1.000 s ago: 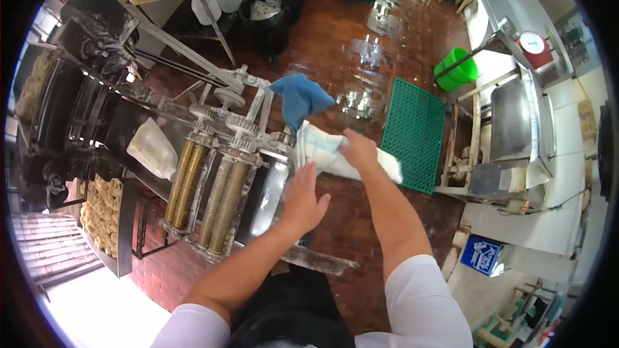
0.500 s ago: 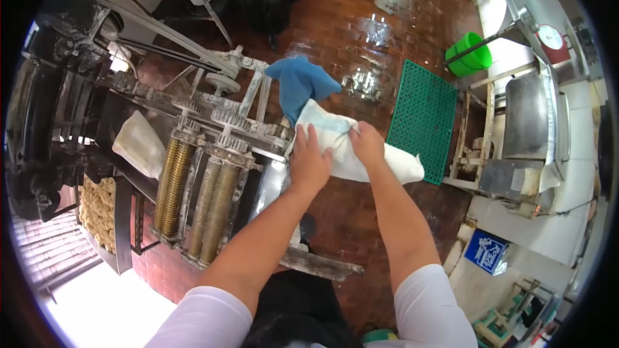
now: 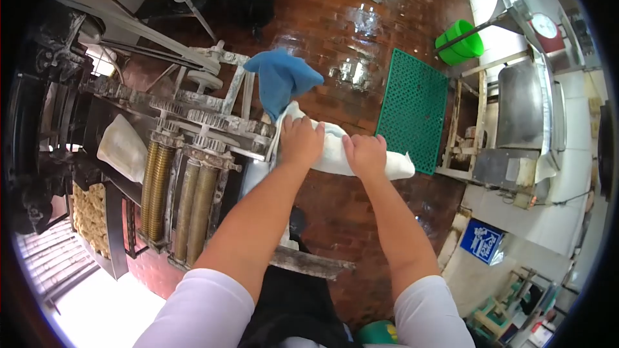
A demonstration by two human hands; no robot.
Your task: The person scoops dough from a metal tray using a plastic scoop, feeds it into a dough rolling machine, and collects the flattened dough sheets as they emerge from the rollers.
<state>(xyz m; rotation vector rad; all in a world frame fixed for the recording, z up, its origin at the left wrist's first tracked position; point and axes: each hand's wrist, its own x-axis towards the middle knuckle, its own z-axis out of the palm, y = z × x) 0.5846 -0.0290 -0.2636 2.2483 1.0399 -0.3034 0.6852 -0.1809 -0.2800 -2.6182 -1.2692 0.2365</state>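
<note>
A long white cloth [image 3: 398,166], bunched into a narrow roll, stretches sideways in front of me from the machine's right edge. My left hand [image 3: 302,143] is closed over its left part, fingers curled round the fabric. Farther right, my right hand [image 3: 366,156] grips the same cloth from above, and the cloth's end sticks out past it. A blue cloth [image 3: 280,80] hangs over the machine frame just beyond my left hand. To the left is the roller machine, with ridged brass-coloured rollers [image 3: 158,187] and metal gears [image 3: 207,119].
A green perforated mat [image 3: 412,113] lies on the wet red brick floor. Beyond it stands a green bucket [image 3: 459,44] beside a metal table. At left are a white scoop-like container [image 3: 122,149] and a tray of dough-like pieces [image 3: 91,218]. A blue sign [image 3: 482,240] is at right.
The white cloth has become narrower and more bunched. My left hand has gone from lying spread on it to curling round it, and my right hand now wraps it. The view has shifted slightly.
</note>
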